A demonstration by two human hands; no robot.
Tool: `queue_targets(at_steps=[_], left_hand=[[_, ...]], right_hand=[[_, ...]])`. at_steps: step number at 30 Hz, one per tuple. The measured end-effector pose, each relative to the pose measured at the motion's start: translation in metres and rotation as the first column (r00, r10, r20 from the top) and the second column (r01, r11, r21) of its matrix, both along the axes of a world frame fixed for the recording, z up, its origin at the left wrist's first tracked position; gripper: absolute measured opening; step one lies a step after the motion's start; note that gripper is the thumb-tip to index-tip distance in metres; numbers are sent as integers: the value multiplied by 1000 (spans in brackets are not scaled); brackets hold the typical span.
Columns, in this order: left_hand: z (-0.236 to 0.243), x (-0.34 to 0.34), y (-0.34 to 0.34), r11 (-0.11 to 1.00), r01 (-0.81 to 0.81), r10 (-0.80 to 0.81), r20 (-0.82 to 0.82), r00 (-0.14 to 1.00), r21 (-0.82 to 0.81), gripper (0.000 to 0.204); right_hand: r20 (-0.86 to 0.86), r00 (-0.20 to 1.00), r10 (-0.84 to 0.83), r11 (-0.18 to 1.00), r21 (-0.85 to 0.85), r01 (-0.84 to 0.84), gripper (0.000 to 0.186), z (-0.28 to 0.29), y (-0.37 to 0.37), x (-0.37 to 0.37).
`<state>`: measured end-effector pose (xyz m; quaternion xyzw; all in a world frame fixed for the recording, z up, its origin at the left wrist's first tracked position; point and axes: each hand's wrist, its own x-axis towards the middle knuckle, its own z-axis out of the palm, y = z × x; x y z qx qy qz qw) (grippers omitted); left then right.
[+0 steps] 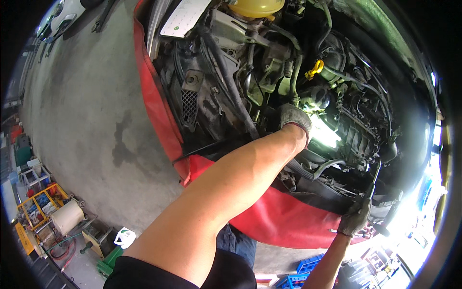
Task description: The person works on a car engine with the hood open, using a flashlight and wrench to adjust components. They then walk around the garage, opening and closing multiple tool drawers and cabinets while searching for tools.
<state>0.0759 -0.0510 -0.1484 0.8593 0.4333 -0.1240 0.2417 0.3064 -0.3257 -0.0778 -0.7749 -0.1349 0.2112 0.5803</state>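
Nearest the lens: my left forearm, bare, running up from the lower edge into the engine bay (288, 72).

Left hand (293, 120): grey work glove, pushed down among hoses and metal parts near the middle of the bay, just beside a bright work light (323, 135). Fingers hidden behind the parts; I cannot tell whether they grip anything.

Right hand (356, 217): grey glove, at the front edge of the bay on the right, fingers closed around the lower end of a thin dark rod (374, 180) that rises upright from the fist.

Yellow dipstick loop (314, 69): above the left hand, apart from it.

Yellow reservoir cap (256, 6): top of the bay.

Red bumper (284, 216): curves below the bay, between both arms.

Concrete floor (86, 120): left, stained.

Yellow parts rack (41, 202): far lower left.
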Motion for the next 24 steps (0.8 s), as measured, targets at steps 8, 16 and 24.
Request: queue_targets(at_steps=[8,16,24], left_hand=[[-35,7,0,995,-98,101,-80,992,35,34],[48,11,6,931,355,-335,-182,924,87,35],[59,40,0,937,336,-299,-274,914,97,44]], right_hand=[[-188,982,-9,982,182,43,22,11,11,-11],[-246,966,-81,952,268,148,36,13,7,-7],[-228,969,98,971,235,-43,34,49,-3,11]])
